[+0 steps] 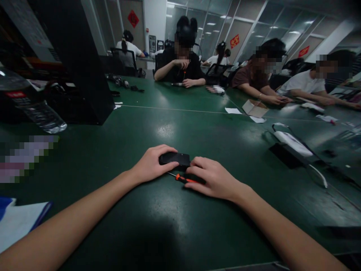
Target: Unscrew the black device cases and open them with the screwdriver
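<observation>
A small black rectangular box (181, 159) lies on the green table in front of me. My left hand (152, 163) grips its left end, with the fingers along the far side and the thumb along the near side. Just on the near side of the box is a screwdriver (180, 178) with an orange and black handle, its thin shaft pointing left towards my left hand. My right hand (211, 177) is closed around the handle, the thumb below it and the fingers above. The fingertips of this hand come up close to the right end of the box; whether they touch it I cannot tell.
A clear plastic bottle (42, 109) leans at the left beside a black upright panel (81, 64). White and blue packaging (22, 220) lies at the near left. On the right are a wire-framed item (293, 145) and an open cardboard box (255, 108). A co-worker (183, 56) sits opposite; others sit at right.
</observation>
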